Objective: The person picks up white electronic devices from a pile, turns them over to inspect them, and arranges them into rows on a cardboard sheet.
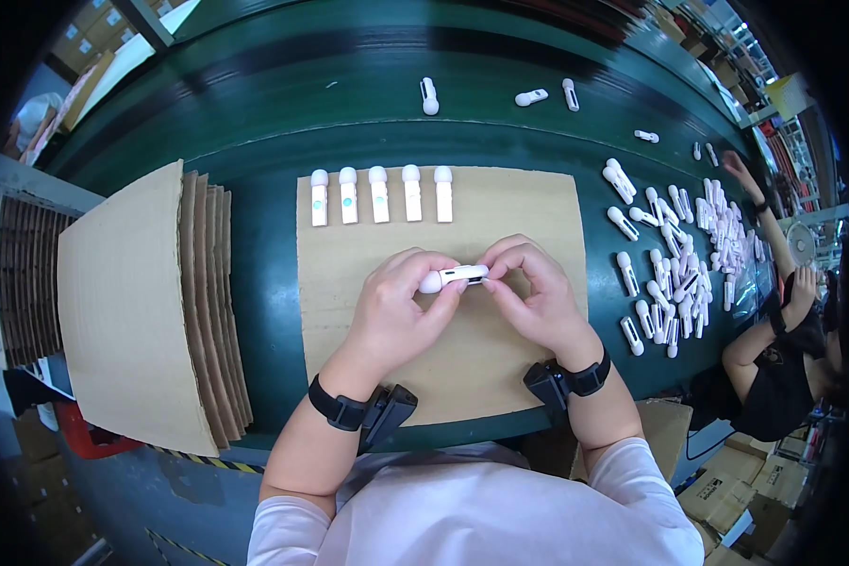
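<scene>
Left hand, head view: the left hand (398, 300) was closed to a pinch, thumb below and fingers above, gripping the white device (455, 276) near its rounded head.
Right hand: the right hand (536, 297) was nearly closed too, its thumb and index fingertips pinching the other end of that same device.
White device: it lay almost level between both hands, over the middle of a cardboard sheet (481, 368), with a dark slot showing on its side.
Row: five similar devices (379, 195) stood in line along the sheet's far left part, heads pointing away from the person; the three leftmost bore a blue-green round mark.
Tabletop: the green tabletop (266, 245) carried the sheet, with a loose pile of devices (679, 278) to its right and several scattered ones (429, 96) beyond its far edge.
Left side: a stack of cardboard (127, 311) leaned there.
Wrists: each wore a black strap (338, 406).
Far right: a co-worker's hand (738, 168) reached over the tabletop.
</scene>
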A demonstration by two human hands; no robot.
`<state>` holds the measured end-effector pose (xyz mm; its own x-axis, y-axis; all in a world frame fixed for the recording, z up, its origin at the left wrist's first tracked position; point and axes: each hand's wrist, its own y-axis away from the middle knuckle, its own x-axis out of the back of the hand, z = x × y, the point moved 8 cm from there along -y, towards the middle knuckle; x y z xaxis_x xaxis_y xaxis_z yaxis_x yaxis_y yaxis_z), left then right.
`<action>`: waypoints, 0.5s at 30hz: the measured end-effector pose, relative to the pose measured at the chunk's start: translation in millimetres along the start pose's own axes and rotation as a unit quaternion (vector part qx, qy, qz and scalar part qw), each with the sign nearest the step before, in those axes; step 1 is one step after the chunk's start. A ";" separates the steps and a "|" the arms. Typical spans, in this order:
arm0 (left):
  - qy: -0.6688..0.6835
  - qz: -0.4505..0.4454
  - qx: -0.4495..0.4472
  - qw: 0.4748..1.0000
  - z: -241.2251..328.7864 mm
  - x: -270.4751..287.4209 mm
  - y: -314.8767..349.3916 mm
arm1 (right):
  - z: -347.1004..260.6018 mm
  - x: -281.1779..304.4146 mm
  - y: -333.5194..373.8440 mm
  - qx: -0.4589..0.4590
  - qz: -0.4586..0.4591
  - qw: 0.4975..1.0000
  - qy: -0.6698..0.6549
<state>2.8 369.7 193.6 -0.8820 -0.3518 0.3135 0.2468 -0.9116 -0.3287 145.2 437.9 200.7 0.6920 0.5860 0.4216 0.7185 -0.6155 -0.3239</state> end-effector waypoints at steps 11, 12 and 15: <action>0.023 -0.018 -0.017 0.999 -2.8 -4.1 -1.9 | 13.1 -2.9 3.1 -0.075 0.016 0.990 -0.121; 0.021 -0.034 -0.019 0.999 -3.1 -6.8 -1.8 | 12.1 -2.8 2.5 -0.075 0.017 0.990 -0.120; 0.018 -0.064 -0.024 0.997 -5.7 -11.4 -1.6 | -6.0 -3.0 -2.7 0.000 0.010 1.000 -0.023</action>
<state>10.1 376.3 185.5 -0.9192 -0.2238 0.3239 0.1120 -0.9374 -0.3299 140.7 434.7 205.3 0.7085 0.5971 0.3762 0.7047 -0.6275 -0.3311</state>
